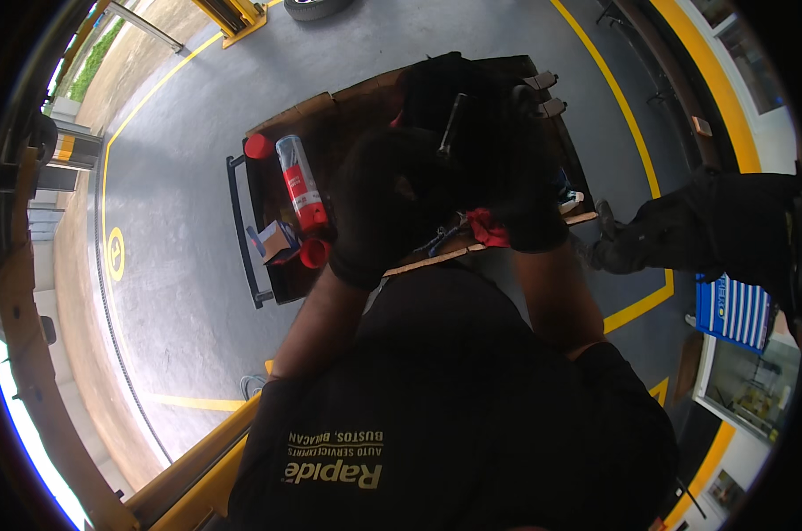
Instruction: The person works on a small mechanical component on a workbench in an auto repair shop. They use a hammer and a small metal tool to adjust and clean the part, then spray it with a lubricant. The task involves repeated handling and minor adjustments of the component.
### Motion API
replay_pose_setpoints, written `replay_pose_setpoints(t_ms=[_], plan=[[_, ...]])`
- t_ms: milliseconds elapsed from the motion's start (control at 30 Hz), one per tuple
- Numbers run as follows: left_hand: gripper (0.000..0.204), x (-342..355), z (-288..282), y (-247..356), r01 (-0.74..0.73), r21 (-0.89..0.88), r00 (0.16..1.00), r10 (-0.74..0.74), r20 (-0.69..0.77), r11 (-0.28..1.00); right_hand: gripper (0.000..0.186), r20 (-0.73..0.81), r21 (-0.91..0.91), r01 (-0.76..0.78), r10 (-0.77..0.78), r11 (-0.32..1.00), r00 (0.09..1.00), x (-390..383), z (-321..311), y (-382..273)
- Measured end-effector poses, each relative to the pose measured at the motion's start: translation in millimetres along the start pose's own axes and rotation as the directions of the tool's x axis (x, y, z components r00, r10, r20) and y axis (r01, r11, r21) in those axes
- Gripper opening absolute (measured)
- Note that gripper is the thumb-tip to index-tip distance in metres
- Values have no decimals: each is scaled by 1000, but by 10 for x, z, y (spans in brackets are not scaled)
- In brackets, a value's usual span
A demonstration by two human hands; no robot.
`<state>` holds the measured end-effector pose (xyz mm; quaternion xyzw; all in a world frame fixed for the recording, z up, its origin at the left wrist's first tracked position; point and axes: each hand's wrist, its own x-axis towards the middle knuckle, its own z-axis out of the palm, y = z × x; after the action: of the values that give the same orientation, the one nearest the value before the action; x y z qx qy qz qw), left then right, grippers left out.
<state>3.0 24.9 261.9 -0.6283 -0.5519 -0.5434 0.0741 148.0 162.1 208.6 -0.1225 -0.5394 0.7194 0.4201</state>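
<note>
Both of my hands wear black gloves and are held over a dark cart top with a worn brown rim (308, 108). My left hand (376, 199) is curled closed; what its fingers hold is lost in shadow. A slim metal tool like a ratchet handle (455, 122) slants up between the hands, its lower end close to my left fingertips. My right hand (529, 208) is to the right of it, its fingers blending into the dark. Beneath that hand lies a red cloth (488, 228). Black cloth-like material (450, 75) lies beyond the hands.
Left on the cart are a red-and-white spray can (301, 184), a red cap (258, 146), another red round piece (313, 252) and an open small box (275, 241). Brake-pad-like blocks (547, 96) sit at the far right corner. A person's dark-clothed leg (684, 221) is close on the right.
</note>
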Motion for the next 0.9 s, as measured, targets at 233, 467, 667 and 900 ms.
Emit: replay_pose_setpoints(t_ms=[233,467,667,900], plan=[[40,-38,-52,-156,70,2,997,-70,-30,998,63,328,729,-232,-32,644,944,-61,108,-380],[36,-12,-88,-84,63,89,997,-59,-47,994,58,234,224,-70,16,972,972,-151,316,-480],[31,15,-148,33,56,82,998,-58,26,995,52,36,5,-119,119,993,992,-86,217,-3],[33,18,-63,170,50,93,979,-67,191,994,49,65,-1,30,-30,1000,997,-167,146,331]])
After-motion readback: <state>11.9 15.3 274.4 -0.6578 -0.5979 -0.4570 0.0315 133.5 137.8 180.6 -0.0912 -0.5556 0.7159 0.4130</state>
